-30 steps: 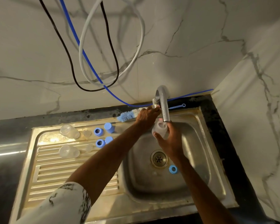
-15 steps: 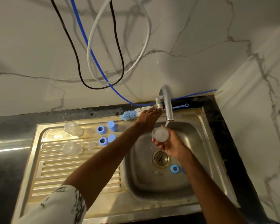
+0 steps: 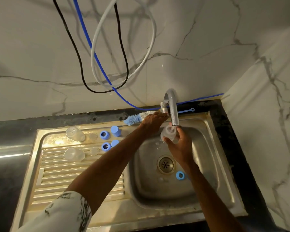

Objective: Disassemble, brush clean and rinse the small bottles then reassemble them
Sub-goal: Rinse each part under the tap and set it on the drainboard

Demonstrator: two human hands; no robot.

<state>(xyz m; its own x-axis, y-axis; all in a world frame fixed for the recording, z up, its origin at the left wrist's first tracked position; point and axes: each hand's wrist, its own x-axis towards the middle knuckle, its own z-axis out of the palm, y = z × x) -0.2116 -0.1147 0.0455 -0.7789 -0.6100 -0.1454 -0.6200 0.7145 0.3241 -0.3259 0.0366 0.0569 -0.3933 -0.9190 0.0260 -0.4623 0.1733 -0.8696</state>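
My right hand (image 3: pixel 179 144) grips a small clear bottle (image 3: pixel 168 133) with its mouth up right under the faucet spout (image 3: pixel 173 113). My left hand (image 3: pixel 153 120) reaches to the tap handle (image 3: pixel 164 108) at the faucet's base, fingers on it. Two more clear bottles (image 3: pixel 74 133) (image 3: pixel 73 154) lie on the drainboard beside blue rings (image 3: pixel 104 135) and blue caps (image 3: pixel 115 130). One blue ring (image 3: pixel 180 175) lies in the basin near the drain (image 3: pixel 165 164). A blue bottle brush (image 3: pixel 136 118) rests on the sink's back rim.
The steel sink (image 3: pixel 221 186) sits in a dark counter, in a corner of marble walls. Black, blue and white hoses (image 3: pixel 97 67) hang on the back wall above the drainboard (image 3: pixel 60 174).
My right hand has raised the bottle from lower over the basin back up to the spout, mouth turned upward. My left hand stays at the tap handle.
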